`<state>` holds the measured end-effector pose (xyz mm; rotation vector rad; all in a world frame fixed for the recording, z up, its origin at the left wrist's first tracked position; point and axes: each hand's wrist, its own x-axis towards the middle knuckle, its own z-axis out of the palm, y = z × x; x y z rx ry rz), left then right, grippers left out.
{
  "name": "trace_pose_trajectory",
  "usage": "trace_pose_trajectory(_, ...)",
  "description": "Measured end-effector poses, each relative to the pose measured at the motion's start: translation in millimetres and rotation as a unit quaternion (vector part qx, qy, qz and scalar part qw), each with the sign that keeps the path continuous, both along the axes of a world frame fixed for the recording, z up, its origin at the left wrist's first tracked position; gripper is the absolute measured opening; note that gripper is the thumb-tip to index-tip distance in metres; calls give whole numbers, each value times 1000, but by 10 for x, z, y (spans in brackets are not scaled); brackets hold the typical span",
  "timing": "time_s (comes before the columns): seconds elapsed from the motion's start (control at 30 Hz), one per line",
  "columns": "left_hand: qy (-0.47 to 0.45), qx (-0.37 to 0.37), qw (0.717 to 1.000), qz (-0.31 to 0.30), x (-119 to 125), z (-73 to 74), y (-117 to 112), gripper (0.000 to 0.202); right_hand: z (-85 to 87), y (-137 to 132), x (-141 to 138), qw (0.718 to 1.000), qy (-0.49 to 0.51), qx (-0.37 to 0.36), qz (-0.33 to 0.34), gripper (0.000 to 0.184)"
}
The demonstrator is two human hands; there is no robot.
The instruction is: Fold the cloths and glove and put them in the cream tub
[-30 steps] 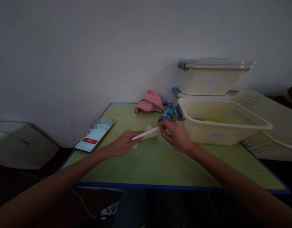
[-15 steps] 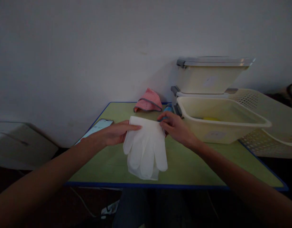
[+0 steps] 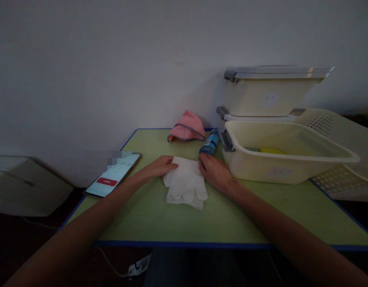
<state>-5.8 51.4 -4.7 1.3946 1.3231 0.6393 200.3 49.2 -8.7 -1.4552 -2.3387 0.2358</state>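
Near held gloves: open bin, yellow item inside; lidded bin behind.

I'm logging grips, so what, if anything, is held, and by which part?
The white gloves, by the far cuff edge: the left hand grips the left corner. The right hand is at the right corner; whether it pinches is unclear.

Green table, blue edge. On it: phone, pink cloth, blue bottle, cream bin. White gloves: contact unclear.
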Motion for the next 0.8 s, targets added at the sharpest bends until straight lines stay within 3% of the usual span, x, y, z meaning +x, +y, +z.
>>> trace_pose_trajectory(0.13, 52, 33, 998, 11, -43, -42, 14, 45, 0, -33, -10, 994, -72, 75, 36, 17)
trace_pose_trajectory(0.3, 4, 12, 1000, 21, -128, -83, 10, 64, 7, -103, -68, 986, -71, 115, 96, 15)
trace_pose_trajectory(0.5, -19, 23, 999, 30, -138, -120, -9, 62, 2, -179, -85, 981, -73, 109, 143, 13)
trace_pose_trajectory(0.8, -22, 18, 999, 20, -157, -143, -13, 61, 2, -197, -91, 979, -83, 97, 161, 11)
